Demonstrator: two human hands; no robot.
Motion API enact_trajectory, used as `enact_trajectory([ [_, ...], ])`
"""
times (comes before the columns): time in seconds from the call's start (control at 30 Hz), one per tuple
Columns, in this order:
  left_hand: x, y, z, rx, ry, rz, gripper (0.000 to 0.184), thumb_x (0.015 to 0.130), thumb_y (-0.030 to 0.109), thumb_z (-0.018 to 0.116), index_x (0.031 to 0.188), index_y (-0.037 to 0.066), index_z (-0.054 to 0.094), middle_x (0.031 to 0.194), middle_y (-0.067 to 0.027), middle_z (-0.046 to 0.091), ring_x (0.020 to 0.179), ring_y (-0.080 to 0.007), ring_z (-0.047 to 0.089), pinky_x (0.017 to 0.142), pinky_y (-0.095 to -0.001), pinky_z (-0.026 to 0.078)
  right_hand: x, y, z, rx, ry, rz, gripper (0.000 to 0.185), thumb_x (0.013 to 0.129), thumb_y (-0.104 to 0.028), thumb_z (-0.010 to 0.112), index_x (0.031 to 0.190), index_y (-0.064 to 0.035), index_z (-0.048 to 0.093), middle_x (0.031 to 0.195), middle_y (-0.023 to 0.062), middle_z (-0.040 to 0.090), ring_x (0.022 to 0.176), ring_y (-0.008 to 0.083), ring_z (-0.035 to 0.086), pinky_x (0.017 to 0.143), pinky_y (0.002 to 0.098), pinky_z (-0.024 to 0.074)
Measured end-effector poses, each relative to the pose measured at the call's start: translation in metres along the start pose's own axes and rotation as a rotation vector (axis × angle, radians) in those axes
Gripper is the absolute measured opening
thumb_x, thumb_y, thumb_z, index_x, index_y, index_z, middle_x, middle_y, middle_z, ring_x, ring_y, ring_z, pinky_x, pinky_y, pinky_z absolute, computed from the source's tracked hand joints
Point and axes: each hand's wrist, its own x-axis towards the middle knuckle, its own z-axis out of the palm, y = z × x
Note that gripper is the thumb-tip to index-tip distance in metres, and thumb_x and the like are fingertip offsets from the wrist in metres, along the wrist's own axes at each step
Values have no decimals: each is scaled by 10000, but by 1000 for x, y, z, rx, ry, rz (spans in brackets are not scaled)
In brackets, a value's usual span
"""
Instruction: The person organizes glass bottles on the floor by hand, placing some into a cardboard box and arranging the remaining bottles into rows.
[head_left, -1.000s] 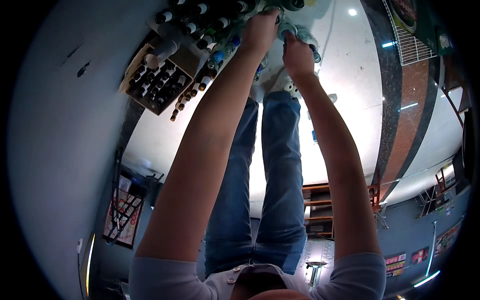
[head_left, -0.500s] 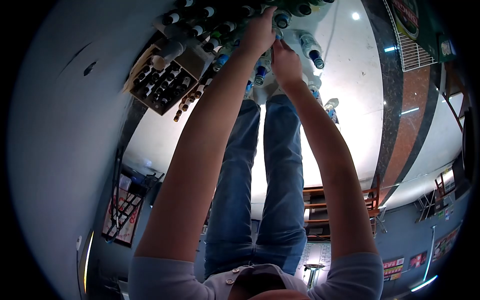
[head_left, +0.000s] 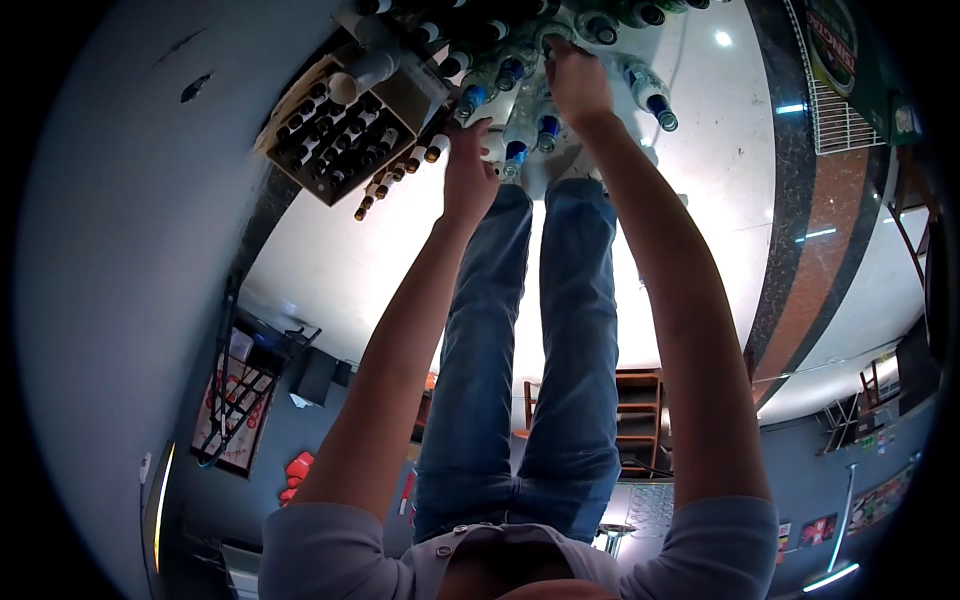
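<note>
My left hand (head_left: 468,172) is at the left of my knees with its fingers apart and nothing visible in them, near a blue-labelled bottle (head_left: 471,100) and a dark bottle with a pale neck (head_left: 436,149). Further forward, the fingers of my right hand (head_left: 582,88) are closed at a clear glass bottle (head_left: 553,32), whose far part is cut off by the frame. More clear bottles with blue necks stand around it, one (head_left: 548,130) just left of my right wrist and another (head_left: 655,100) to its right.
At the left, a cardboard box (head_left: 340,198) holds several dark bottles, with a translucent cup (head_left: 362,78) by its rim. Dark bottles (head_left: 455,60) crowd the top. A white wire rack (head_left: 845,115) and a green box (head_left: 850,50) are at the upper right. Wooden shelves (head_left: 637,408) show behind my legs.
My left hand has drawn back toward me and to the left, away from the bottles at the top, and its fingers have spread. My right hand has moved slightly forward.
</note>
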Motion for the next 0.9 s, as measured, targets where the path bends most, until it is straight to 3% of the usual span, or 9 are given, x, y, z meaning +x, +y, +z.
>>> enact_trajectory([
  [0.03, -6, -6, 9, 66, -33, 32, 703, 690, -155, 455, 1343, 93, 372, 1249, -182, 417, 946, -309, 579, 809, -376, 498, 0, 0, -2, 11, -12, -8, 292, 812, -102, 572, 1099, -70, 534, 915, 237, 641, 857, 404, 636, 741, 472, 538],
  [0.07, -10, -8, 14, 1, -172, -65, 717, 730, -129, 476, 1387, 110, 316, 1326, -217, 332, 1217, -432, 398, 924, -459, 452, 0, 0, -3, 9, -13, -12, 292, 812, -102, 572, 1099, -70, 534, 915, 237, 641, 857, 404, 636, 741, 472, 538],
  [0.2, -19, -11, 35, 21, -237, -72, 741, 725, 8, 637, 1377, 186, 332, 1332, -202, 346, 1040, -440, 550, 841, -469, 506, -11, 4, -8, 80, 50, 7, 433, 791, -166, 658, 1191, -53, 537, 953, 224, 656, 877, 365, 648, 747, 440, 536],
  [0.3, -17, -16, 52, 42, -140, -98, 680, 712, 37, 700, 1315, 148, 406, 1269, -189, 399, 1182, -400, 453, 928, -432, 471, -29, 4, -11, 124, 138, 84, 452, 812, -297, 670, 1147, -14, 561, 954, 221, 665, 884, 339, 664, 769, 414, 533],
  [0.37, -17, -18, 59, 31, -16, -71, 509, 718, 74, 711, 1177, 102, 492, 1136, -176, 474, 1046, -390, 539, 839, -449, 503, -48, -5, -25, 36, -254, 400, 553, 803, -452, 656, 1128, -14, 568, 938, 242, 663, 889, 336, 666, 771, 395, 530],
  [0.4, -17, -20, 63, 66, 18, -117, 443, 719, 76, 708, 1117, 84, 514, 1083, -174, 489, 985, -386, 556, 803, -454, 505, -59, -4, -18, 57, -319, 441, 633, 774, -524, 622, 1107, 13, 572, 931, 284, 646, 940, 408, 630, 828, 444, 508],
  [0.47, -17, -21, 68, 76, 137, -149, 284, 721, 79, 697, 964, 47, 554, 950, -168, 521, 851, -376, 577, 724, -467, 498, -72, -3, -1, 32, -377, 465, 628, 755, -519, 634, 1065, 26, 599, 927, 285, 646, 940, 407, 630, 829, 444, 507],
  [0.7, -5, -26, 42, 55, 191, -86, 304, 676, 84, 733, 944, 37, 597, 941, -179, 546, 831, -365, 578, 729, -434, 487, -82, 1, 55, 342, -333, 692, 447, 713, -373, 623, 856, 48, 677, 893, 284, 648, 909, 416, 632, 831, 454, 505],
  [0.9, 14, -44, 35, 87, 149, -27, 330, 689, 93, 725, 985, 64, 581, 998, -180, 523, 895, -376, 577, 756, -444, 495, -79, -33, 35, 174, -162, 646, 397, 719, -328, 611, 826, 50, 672, 851, 286, 646, 874, 422, 635, 814, 462, 510],
])
